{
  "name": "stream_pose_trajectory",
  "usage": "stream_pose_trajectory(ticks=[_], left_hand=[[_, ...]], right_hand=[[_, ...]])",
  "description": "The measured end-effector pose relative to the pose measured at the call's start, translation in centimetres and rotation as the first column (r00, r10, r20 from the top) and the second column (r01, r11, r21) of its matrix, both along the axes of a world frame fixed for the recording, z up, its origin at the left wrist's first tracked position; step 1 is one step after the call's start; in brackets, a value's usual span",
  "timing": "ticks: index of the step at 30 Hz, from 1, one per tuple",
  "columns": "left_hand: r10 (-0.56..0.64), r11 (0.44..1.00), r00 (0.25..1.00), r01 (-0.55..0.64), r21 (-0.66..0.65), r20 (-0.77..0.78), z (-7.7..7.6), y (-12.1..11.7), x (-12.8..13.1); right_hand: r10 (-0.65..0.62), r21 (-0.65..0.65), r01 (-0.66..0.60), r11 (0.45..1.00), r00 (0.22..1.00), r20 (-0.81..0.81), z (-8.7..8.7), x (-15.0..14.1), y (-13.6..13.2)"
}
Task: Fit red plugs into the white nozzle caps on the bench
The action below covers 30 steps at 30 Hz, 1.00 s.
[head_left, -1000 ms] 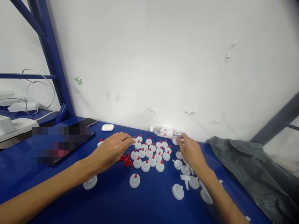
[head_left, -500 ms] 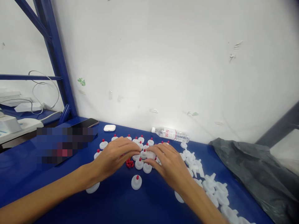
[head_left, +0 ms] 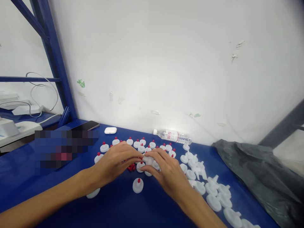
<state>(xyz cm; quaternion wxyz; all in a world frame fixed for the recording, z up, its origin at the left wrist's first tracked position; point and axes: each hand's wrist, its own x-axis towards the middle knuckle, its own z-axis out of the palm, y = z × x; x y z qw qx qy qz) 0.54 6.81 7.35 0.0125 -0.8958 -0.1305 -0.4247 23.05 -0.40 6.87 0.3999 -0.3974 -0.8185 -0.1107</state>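
On the blue table [head_left: 123,205], my left hand [head_left: 116,163] and my right hand [head_left: 163,169] meet fingertip to fingertip over a small white plastic cap [head_left: 148,160]. Both hands are closed in a pinch around it. A little heap of red plugs [head_left: 131,167] lies just under my left fingers. Behind the hands stand several white caps with red plugs [head_left: 142,145] in rows. One such cap [head_left: 138,185] sits alone in front. Plain white caps without plugs [head_left: 201,180] trail off to the right.
A clear water bottle [head_left: 172,136] lies against the white wall. A white earbud case [head_left: 110,130] and a dark phone [head_left: 84,126] lie at the back left. A grey plastic bag [head_left: 256,177] covers the right end. A blue rack post [head_left: 54,60] stands left.
My right hand came from the far right caps near the bottle to the middle and met my left hand. The two hands now pinch one white cap together.
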Motion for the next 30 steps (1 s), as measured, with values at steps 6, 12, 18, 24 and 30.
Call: stream_pose_trajectory(ticks=[6, 12, 18, 24, 30], left_hand=[[0.074, 0.997, 0.990, -0.077, -0.024, -0.124, -0.3, 0.2, 0.0], [0.067, 0.983, 0.985, -0.092, -0.160, -0.157, 0.5, -1.3, 0.2], [0.045, 0.958, 0.988, -0.085, -0.275, -0.150, 0.8, -2.3, 0.2], [0.096, 0.955, 0.976, -0.146, -0.259, -0.197, 1.3, -1.8, 0.1], [0.228, 0.941, 0.913, -0.296, -0.165, -0.339, 0.8, 1.2, -0.9]], right_hand=[[0.022, 0.051, -0.019, 0.999, 0.998, -0.058, -0.1, -0.2, -0.1], [0.035, 0.138, -0.024, 0.990, 0.996, -0.080, -0.3, -0.7, -0.5], [0.022, 0.228, -0.021, 0.973, 1.000, -0.002, -0.6, -1.2, -0.8], [-0.032, 0.204, 0.026, 0.979, 0.999, 0.027, 0.2, -1.1, -0.6], [-0.348, 0.069, 0.348, 0.935, 0.937, -0.010, 2.1, 4.3, 1.2]])
